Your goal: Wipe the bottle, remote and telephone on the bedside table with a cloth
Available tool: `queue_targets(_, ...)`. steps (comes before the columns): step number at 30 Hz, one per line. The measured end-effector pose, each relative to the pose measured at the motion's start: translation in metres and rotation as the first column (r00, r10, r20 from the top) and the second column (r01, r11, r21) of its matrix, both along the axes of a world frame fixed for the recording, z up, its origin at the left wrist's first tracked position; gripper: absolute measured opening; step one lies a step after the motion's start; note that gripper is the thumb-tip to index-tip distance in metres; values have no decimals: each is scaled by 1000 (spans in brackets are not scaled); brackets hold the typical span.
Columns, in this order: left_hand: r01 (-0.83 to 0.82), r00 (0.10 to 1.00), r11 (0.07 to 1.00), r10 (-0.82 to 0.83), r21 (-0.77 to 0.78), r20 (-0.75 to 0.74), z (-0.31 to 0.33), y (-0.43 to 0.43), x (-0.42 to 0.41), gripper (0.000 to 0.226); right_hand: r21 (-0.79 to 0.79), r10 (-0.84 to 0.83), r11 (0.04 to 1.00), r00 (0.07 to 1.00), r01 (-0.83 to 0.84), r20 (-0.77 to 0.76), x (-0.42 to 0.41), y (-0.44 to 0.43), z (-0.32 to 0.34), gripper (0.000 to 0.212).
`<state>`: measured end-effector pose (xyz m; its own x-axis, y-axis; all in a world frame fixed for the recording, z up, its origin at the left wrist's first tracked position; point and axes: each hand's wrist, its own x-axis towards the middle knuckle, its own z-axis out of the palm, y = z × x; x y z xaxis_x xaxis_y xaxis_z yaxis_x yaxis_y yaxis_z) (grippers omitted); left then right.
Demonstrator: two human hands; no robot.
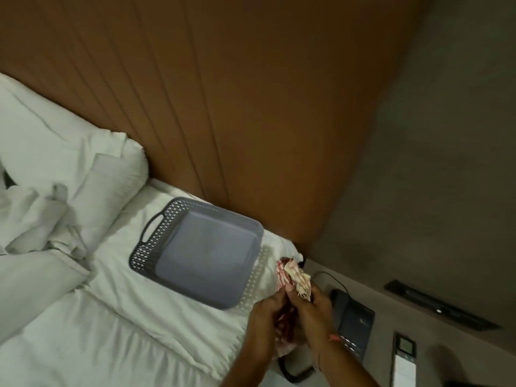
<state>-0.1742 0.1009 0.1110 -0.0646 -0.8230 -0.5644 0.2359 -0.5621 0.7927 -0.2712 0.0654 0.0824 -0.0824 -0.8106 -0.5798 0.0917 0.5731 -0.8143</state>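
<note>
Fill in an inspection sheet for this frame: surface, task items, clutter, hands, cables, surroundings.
Surface: bedside table, pale top, only partly in frame at lower right.
Job's things: dark telephone on the table; remote lying beside it near the bottom edge; red-and-white cloth bunched in both hands; bottle not seen.
Clutter: grey plastic basket on the bed, nothing seen inside it.
Grippers: left hand and right hand both closed on the cloth, above the bed edge, not touching the telephone.
Cables: black cord running from the telephone's far end; another dark loop below the hands.
Surroundings: white pillows and rumpled bedding, brown panelled headboard, grey wall.
</note>
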Motion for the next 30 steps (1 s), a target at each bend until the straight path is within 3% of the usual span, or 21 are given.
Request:
queue_targets(3,-207,976,977,211,-59,58,22,-6,31,27,57,4,998,1000,-6,31,25,-22,3,18)
queue_targets(6,-228,815,943,322,-243,482,0,-5,88,29,81,25,996,994,-34,110,60,-47,0,29)
queue_targets(7,-203,762,956,289,-210,580,-10,-9,106,27,87,41,995,989,-53,139,72,-55,-3,31)
queue_targets(8,-146,767,977,210,-153,607,-22,-14,122,24,99,51,993,984,-69,170,84,-61,-7,32)
queue_targets(10,3,846,999,24,-50,533,-42,-26,146,20,134,68,986,976,-97,205,106,-74,-20,33)
queue_targets(12,83,848,996,-78,14,524,-64,-38,164,20,155,97,980,977,-128,190,121,-88,-35,35)
queue_targets(14,149,733,986,-164,79,660,-86,-53,178,22,121,163,979,986,-165,24,132,-99,-51,35)
queue_targets(15,173,649,978,-199,113,735,-96,-60,182,24,64,240,971,953,-232,-187,135,-105,-60,36)
queue_targets(16,182,568,973,-221,140,793,-103,-66,186,25,23,312,941,841,-337,-442,138,-109,-66,38)
queue_targets(17,180,502,972,-224,153,835,-111,-71,190,25,-5,326,895,662,-447,-675,142,-110,-70,42)
queue_targets(19,180,377,968,-233,176,896,-123,-78,193,27,-24,234,774,320,-633,-918,150,-113,-77,48)
queue_targets(23,122,218,977,-197,173,956,-142,-82,194,28,168,129,592,-113,-788,-985,163,-119,-91,31)
queue_targets(25,156,136,967,-225,203,965,-151,-78,191,29,288,132,573,-260,-768,-957,157,-126,-99,28)
queue_targets(27,170,80,959,-245,229,966,-156,-77,190,30,359,172,570,-321,-739,-931,149,-129,-106,29)
queue_targets(30,219,-60,941,-249,256,967,-153,-72,187,34,225,179,658,-141,-719,-974,142,-121,-101,39)
